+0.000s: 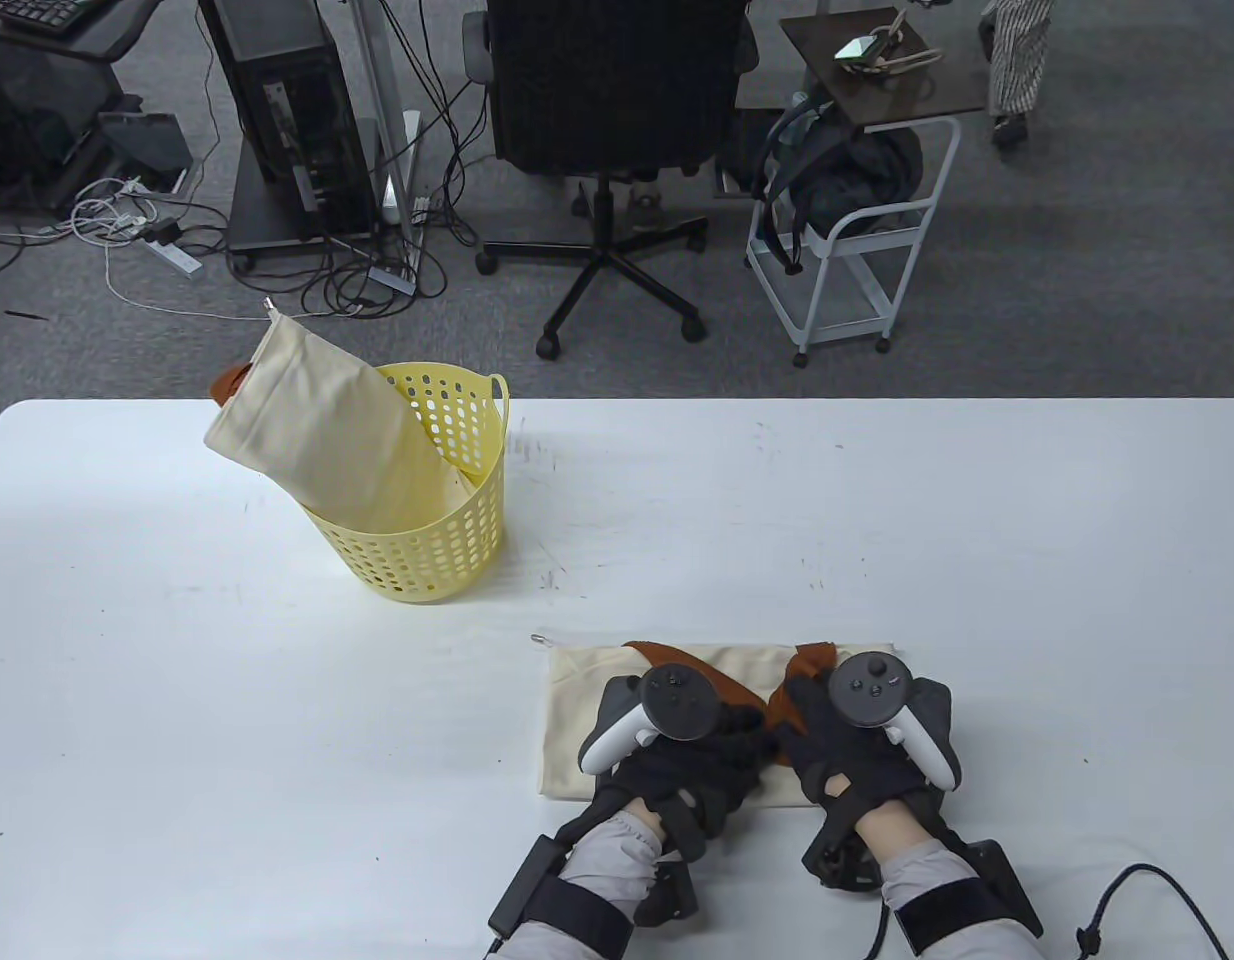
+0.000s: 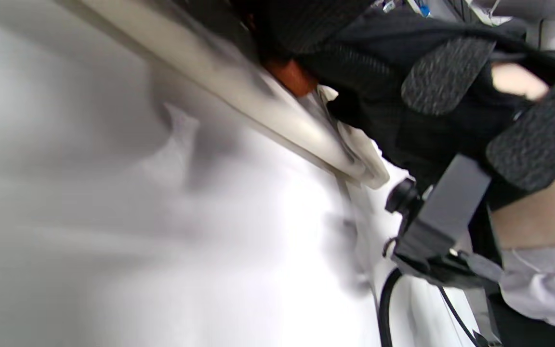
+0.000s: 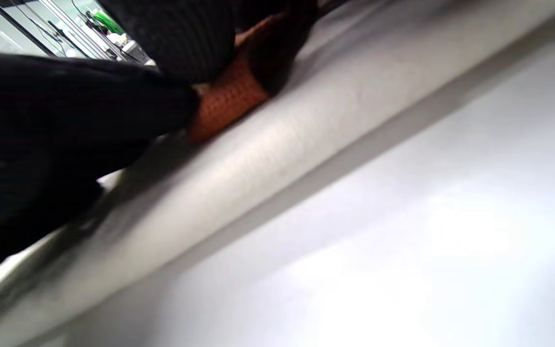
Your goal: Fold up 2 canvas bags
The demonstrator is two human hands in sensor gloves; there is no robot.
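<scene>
A cream canvas bag [image 1: 577, 735] lies folded flat near the table's front edge, its orange-brown handles [image 1: 657, 657] laid across its top. Both gloved hands lie palm down on it. My left hand [image 1: 722, 745] presses its middle, fingers pointing right. My right hand [image 1: 812, 715] presses the right part, its fingertips [image 3: 277, 67] on an orange handle [image 3: 229, 96]. In the left wrist view a bit of handle [image 2: 294, 79] shows under dark fingers [image 2: 297, 29]. A second cream bag [image 1: 327, 440] sticks up, unfolded, out of the yellow basket [image 1: 427, 560].
The basket stands at the table's back left. A black cable [image 1: 1147, 900] trails near the front right corner. Beyond the far edge are an office chair [image 1: 607, 120], a white cart [image 1: 847, 260] and a computer tower [image 1: 287, 110].
</scene>
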